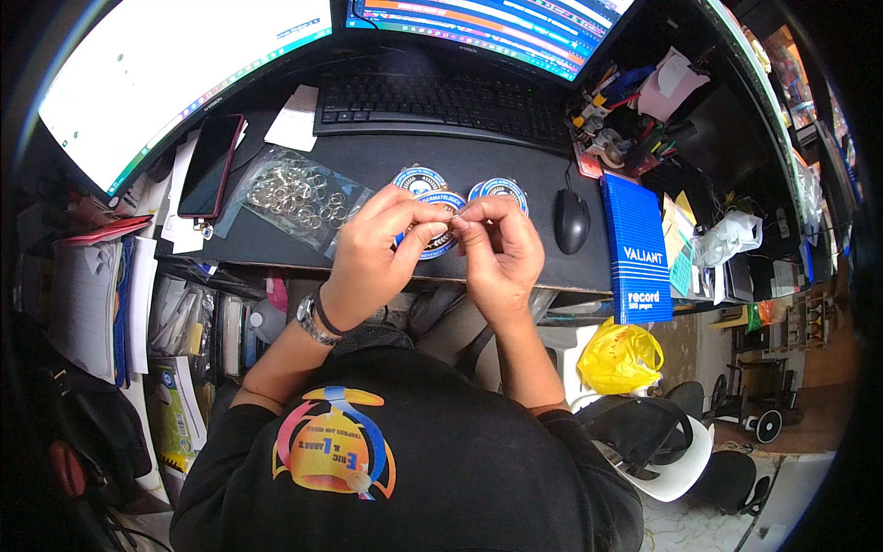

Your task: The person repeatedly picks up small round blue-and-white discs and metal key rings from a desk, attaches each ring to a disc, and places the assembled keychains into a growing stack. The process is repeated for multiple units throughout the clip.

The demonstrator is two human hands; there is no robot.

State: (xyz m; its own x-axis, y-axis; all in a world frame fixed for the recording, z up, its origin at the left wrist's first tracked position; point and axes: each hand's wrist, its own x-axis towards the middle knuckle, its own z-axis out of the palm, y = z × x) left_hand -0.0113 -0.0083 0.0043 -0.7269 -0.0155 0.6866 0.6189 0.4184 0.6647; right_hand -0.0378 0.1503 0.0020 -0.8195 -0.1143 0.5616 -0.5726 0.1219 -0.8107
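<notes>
My left hand (379, 244) and my right hand (504, 256) meet above the desk's front edge, each pinching with thumb and forefinger. A tiny metallic bit shows between the fingertips, too small to name with certainty. Right behind the fingers is a round blue-and-white medal (441, 200), partly covered by them; whether it hangs from the pinch or rests on the desk I cannot tell. Two similar pieces, a left medal (416, 175) and a right medal (504, 187), lie just beyond. Left of my hands is a clear plastic bag (345, 239) with many metal rings (296, 195).
A black keyboard (441, 103) spans the back beneath two monitors (487, 37). To the right are a black mouse (572, 221), a blue record book (636, 248) and a pen holder (607, 147). At left lies a phone (212, 166). A yellow plastic bag (621, 357) sits below the desk's right side.
</notes>
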